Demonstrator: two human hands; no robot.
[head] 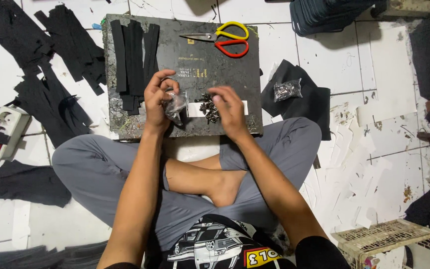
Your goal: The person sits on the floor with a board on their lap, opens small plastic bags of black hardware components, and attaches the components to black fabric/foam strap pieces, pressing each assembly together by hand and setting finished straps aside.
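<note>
Your left hand [156, 99] has its fingers clenched round a small clear plastic bag [176, 106], held just above the dark board [225, 69]. Your right hand [229, 110] rests fingers released, tips down on a pile of small dark metal clips [208, 108] on the board's near edge. Scissors [222, 38] lie at the board's far edge, black strips [134, 60] on its left part.

Small dark metal pieces [209, 108] at the board's centre are too tiny to identify. The right hand [231, 112] hides part of the white strip [197, 108]. At five o'clock, the plastic basket [389, 240] is cut by the frame.
</note>
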